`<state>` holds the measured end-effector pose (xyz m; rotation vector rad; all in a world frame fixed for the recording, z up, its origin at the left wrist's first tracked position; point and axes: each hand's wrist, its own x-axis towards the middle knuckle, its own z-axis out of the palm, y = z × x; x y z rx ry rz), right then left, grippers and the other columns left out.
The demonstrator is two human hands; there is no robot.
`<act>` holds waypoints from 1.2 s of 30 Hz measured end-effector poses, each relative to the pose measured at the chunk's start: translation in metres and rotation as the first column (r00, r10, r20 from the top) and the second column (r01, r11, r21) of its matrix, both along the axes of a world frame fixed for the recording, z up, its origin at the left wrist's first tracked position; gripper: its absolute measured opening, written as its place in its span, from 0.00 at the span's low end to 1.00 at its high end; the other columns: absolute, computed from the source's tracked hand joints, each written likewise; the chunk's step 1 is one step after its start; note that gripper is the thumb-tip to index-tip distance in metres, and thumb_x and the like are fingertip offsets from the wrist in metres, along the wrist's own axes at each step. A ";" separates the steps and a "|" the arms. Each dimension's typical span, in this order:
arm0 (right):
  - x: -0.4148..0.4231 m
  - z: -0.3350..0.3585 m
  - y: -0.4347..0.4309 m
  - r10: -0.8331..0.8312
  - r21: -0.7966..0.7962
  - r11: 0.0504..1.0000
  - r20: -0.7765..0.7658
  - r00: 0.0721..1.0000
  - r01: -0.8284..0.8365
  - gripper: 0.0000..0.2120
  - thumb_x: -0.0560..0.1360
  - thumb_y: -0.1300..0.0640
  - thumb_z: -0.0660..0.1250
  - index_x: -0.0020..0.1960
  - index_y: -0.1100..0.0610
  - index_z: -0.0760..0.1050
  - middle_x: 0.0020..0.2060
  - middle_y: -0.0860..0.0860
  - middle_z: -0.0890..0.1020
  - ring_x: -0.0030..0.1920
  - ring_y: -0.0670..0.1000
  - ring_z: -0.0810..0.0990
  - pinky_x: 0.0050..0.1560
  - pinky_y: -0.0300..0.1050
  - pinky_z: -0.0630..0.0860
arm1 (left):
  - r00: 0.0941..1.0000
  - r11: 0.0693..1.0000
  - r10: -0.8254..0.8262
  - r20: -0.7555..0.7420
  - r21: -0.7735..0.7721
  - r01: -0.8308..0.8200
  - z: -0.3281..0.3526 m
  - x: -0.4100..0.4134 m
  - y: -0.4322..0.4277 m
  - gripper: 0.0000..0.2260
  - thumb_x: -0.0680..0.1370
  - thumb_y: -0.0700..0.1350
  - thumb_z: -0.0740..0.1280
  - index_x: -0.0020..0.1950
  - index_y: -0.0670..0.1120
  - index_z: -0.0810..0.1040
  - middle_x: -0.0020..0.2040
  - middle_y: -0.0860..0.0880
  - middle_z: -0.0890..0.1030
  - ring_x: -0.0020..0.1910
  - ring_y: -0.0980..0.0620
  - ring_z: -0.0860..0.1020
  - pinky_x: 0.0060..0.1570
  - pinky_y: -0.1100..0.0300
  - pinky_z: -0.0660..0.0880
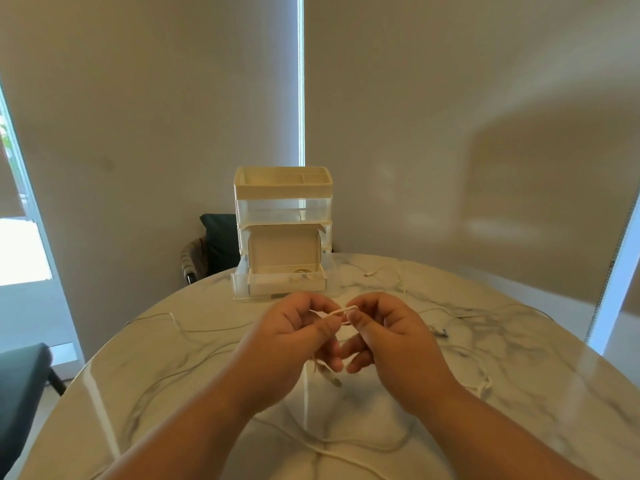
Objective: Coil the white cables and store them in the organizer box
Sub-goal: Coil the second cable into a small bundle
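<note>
Head-camera view, forward and down over a round marble table (166, 393).

At centre, just above the tabletop: left hand (294, 329) and right hand (393, 327), close together, fingertips almost meeting. Both curled on a thin white cable (341, 310), pinching a small flat loop of it between thumbs and forefingers. Below the left hand, a short end with a plug (334, 380) hanging free. Beside it, another strand dropping to the marble and trailing toward the near edge.

Beyond the hands, close to the table's far edge: a cream organizer (284, 190), upright, with an open tray on top and clear drawers beneath. Bottom drawer (241, 284) pulled out toward the hands. In it, a small white box (284, 249), lid standing up; something pale inside, too blurred to name. Between hands and drawer, only a short stretch of marble.

Across the tabletop, loose cables (207, 330): long curves on the left, a tangle on the right reaching near the right rim, one more strand to the right of the organizer.

Off the table: a dark chair (20, 379) low at the left, near the rim; a second chair (220, 237) behind the far edge, just left of the organizer. Behind everything, drawn beige blinds (450, 116) with a thin bright gap between them.
</note>
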<state>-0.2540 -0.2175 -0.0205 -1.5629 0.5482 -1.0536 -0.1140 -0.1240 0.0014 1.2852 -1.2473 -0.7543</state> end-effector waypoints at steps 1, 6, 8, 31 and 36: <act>0.000 0.001 0.001 -0.004 -0.002 1.000 0.004 1.000 0.004 0.05 0.79 0.64 0.65 0.53 0.57 0.78 0.43 0.57 0.83 0.38 0.57 0.85 0.38 0.51 0.82 | 0.988 0.998 -0.034 -0.151 0.039 0.041 0.001 -0.002 -0.001 0.06 0.80 0.41 0.65 0.54 0.40 0.77 0.37 0.42 0.82 0.34 0.45 0.80 0.39 0.49 0.80; -0.002 -0.002 -0.003 -0.016 0.014 1.000 0.050 0.999 0.015 0.08 0.79 0.59 0.67 0.55 0.49 0.74 0.50 0.54 0.82 0.46 0.51 0.85 0.46 0.47 0.81 | 0.833 0.975 -0.136 -0.536 0.075 0.208 0.003 -0.009 -0.001 0.09 0.82 0.41 0.58 0.54 0.37 0.75 0.40 0.39 0.81 0.38 0.42 0.83 0.39 0.51 0.82; -0.003 -0.004 -0.003 -0.040 -0.010 0.999 0.013 0.999 0.040 0.07 0.74 0.49 0.69 0.50 0.46 0.74 0.49 0.52 0.81 0.46 0.53 0.84 0.48 0.54 0.82 | 0.782 0.974 -0.148 -0.606 0.047 0.221 0.004 -0.010 -0.001 0.12 0.84 0.40 0.56 0.57 0.35 0.76 0.43 0.37 0.82 0.41 0.41 0.84 0.39 0.51 0.83; -0.001 -0.004 0.028 -0.012 -0.321 0.940 -0.356 0.935 -0.111 0.02 0.74 0.54 0.73 0.46 0.47 0.82 0.38 0.50 0.81 0.38 0.45 0.78 0.43 0.41 0.74 | 0.742 0.992 -0.125 -0.659 -0.092 0.085 0.007 0.001 -0.001 0.16 0.84 0.46 0.56 0.67 0.41 0.73 0.58 0.41 0.84 0.58 0.43 0.82 0.59 0.49 0.75; -0.002 -0.007 0.020 0.113 -0.164 0.967 -0.406 0.907 -0.194 0.03 0.77 0.54 0.70 0.46 0.49 0.83 0.38 0.47 0.83 0.40 0.43 0.79 0.49 0.44 0.75 | 0.666 0.986 -0.163 -0.728 -0.145 0.083 0.014 0.018 0.001 0.16 0.83 0.46 0.55 0.65 0.41 0.75 0.59 0.40 0.83 0.57 0.42 0.83 0.56 0.46 0.76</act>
